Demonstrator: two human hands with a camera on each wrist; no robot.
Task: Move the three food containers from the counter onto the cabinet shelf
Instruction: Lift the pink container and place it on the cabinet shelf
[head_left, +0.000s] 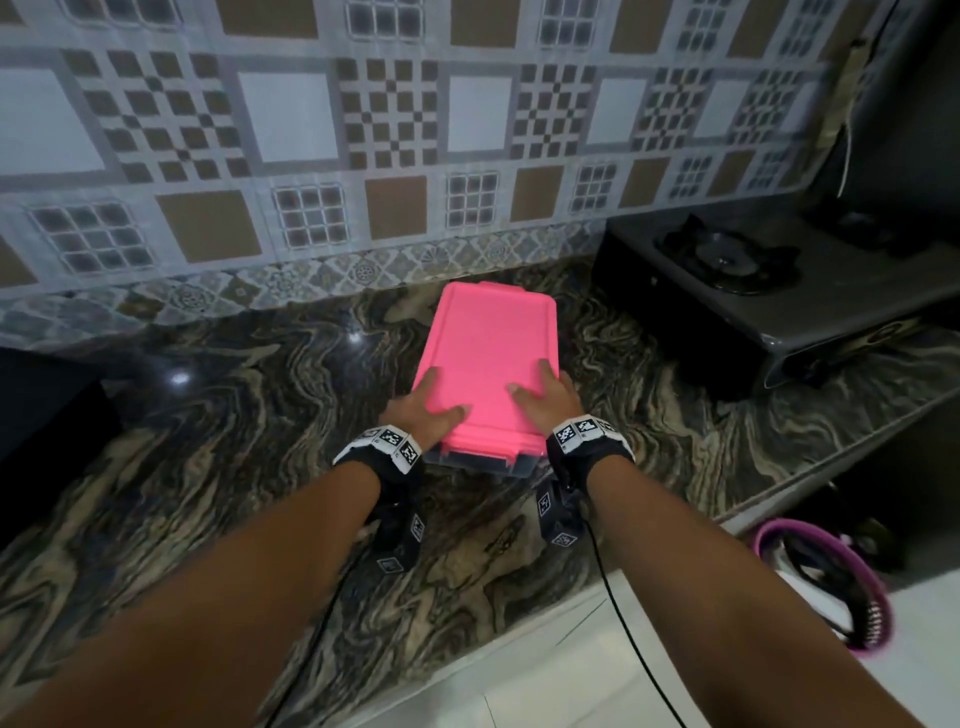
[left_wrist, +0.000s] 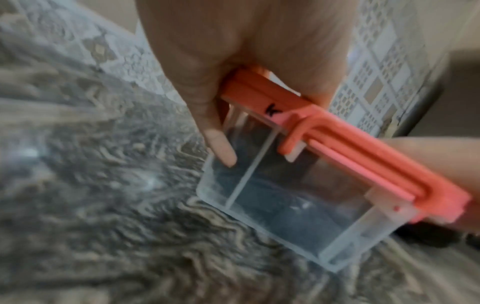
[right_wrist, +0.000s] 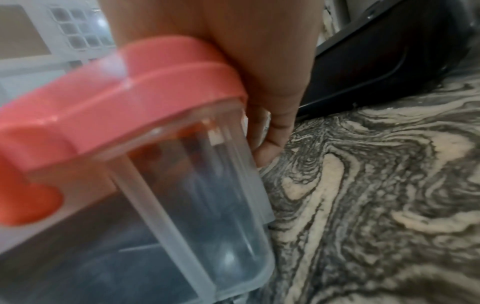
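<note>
Forearms reach out from six o'clock, both wrists strapped with marked bands, and meet at the near end of the box (head_left: 488, 364), a clear tub with a pink lid (head_left: 493, 353) sitting at the middle of the marbled desk (head_left: 208, 467). The left hand (head_left: 428, 408) takes the near corner at about seven o'clock of the box, thumb laid flat on the lid, fingers (left_wrist: 221, 148) running down the clear side wall. The right hand (head_left: 545, 397) mirrors it at five o'clock, thumb on top, fingers (right_wrist: 270, 144) curled down the right wall. Each grip is closed on the box.

My worry is that both hands hold one short end only; lifted that way, the far end would likely sag and the smooth wall could slide through the fingers. The side clasp (left_wrist: 293, 142) looks seated in the left wrist view, but if a clasp were loose, thumb pressure alone might not hold the lid on.

Farther off, at two o'clock, a dark stove (head_left: 753, 291) stands near the box's right side, close enough to clip on a swing. Beyond, at twelve o'clock, the tiled wall (head_left: 363, 156). No shelf or other boxes show.
</note>
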